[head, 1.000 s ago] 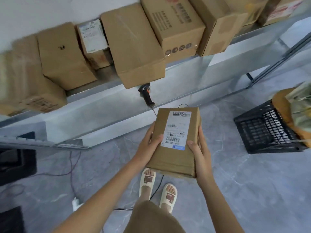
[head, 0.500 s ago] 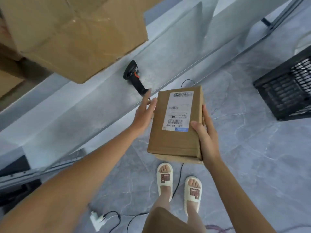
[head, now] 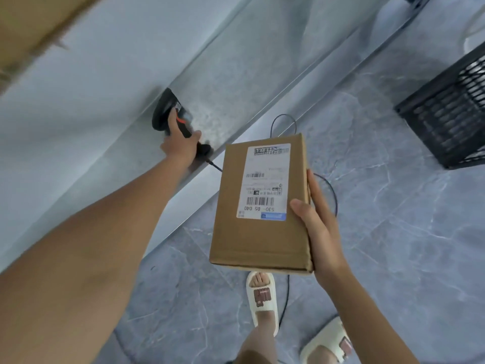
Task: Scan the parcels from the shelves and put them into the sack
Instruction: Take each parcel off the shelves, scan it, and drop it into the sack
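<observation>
The left hand (head: 181,145) has left the parcel (head: 259,206) and now grips the scanner (head: 173,115) on the shelf ledge (head: 105,122) — up-left of the parcel, whose long axis, label up, points away, held by the right hand (head: 319,227) alone.

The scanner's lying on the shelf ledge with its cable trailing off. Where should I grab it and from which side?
Take the scanner by its slim black handle, coming from above and the near side, as the left hand does now. The handle points toward the person, the bulky head lies farther back on the shelf, and the cable leaves the handle's end, so grip above that.
</observation>
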A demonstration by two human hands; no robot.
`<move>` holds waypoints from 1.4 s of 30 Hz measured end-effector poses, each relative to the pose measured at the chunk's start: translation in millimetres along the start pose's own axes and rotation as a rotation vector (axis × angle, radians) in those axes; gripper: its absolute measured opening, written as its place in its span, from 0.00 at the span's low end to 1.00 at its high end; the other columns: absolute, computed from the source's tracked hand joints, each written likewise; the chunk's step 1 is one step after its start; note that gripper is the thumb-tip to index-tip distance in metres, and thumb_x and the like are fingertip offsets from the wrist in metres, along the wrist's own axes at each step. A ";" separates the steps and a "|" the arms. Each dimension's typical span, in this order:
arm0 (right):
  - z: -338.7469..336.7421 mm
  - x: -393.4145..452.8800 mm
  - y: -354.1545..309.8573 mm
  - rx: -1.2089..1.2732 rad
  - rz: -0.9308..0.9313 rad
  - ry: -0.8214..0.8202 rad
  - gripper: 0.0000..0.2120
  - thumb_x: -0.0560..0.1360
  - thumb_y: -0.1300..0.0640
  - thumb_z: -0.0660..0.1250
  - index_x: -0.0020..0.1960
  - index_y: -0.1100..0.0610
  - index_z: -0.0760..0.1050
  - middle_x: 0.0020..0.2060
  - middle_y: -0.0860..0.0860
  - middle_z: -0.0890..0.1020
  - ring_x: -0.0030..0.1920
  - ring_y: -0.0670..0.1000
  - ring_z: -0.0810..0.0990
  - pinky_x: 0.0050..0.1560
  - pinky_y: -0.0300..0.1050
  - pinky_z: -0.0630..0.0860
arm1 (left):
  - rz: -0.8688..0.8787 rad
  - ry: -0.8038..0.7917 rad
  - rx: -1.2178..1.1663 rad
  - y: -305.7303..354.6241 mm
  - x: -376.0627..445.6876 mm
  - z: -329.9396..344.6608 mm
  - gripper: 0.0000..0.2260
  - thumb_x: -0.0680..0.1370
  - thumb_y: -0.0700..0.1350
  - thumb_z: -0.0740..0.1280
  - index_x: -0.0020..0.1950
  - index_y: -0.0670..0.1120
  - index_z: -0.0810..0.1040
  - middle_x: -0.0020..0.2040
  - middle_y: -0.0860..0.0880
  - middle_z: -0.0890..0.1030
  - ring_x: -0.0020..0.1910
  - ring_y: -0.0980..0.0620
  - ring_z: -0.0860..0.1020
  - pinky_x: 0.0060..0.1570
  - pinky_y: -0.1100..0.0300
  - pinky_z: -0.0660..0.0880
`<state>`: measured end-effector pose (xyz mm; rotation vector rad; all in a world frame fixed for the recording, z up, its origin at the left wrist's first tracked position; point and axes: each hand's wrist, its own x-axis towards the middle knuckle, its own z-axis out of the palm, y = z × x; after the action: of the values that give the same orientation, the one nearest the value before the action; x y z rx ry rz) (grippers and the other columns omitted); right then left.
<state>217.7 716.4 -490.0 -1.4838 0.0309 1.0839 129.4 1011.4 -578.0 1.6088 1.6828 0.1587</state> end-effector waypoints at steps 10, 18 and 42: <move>-20.4 -18.5 -24.0 -0.049 -0.026 0.010 0.32 0.70 0.47 0.69 0.73 0.33 0.66 0.67 0.41 0.77 0.61 0.44 0.80 0.50 0.34 0.80 | 0.099 0.093 -0.234 29.8 -34.3 -1.0 0.30 0.74 0.28 0.56 0.72 0.52 0.70 0.66 0.37 0.63 0.51 0.46 0.74 0.56 0.53 0.79; -52.1 -95.5 -94.2 -0.155 -0.062 -0.027 0.30 0.77 0.52 0.70 0.74 0.35 0.65 0.70 0.42 0.74 0.62 0.43 0.79 0.51 0.34 0.79 | -0.028 -0.257 -0.557 78.5 -191.3 -69.2 0.42 0.76 0.24 0.64 0.77 0.65 0.63 0.68 0.45 0.71 0.42 0.53 0.85 0.40 0.56 0.83; -84.2 -291.8 -278.9 -0.564 -0.634 -0.274 0.33 0.68 0.36 0.65 0.71 0.26 0.59 0.79 0.43 0.58 0.77 0.43 0.58 0.77 0.59 0.59 | 0.530 0.008 -0.750 157.6 -548.8 -230.4 0.38 0.82 0.36 0.66 0.70 0.78 0.57 0.42 0.45 0.82 0.28 0.47 0.77 0.27 0.56 0.75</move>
<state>267.0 562.3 -110.7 -1.6475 -0.9437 0.7816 53.9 648.4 -86.3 1.4009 0.9679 0.9398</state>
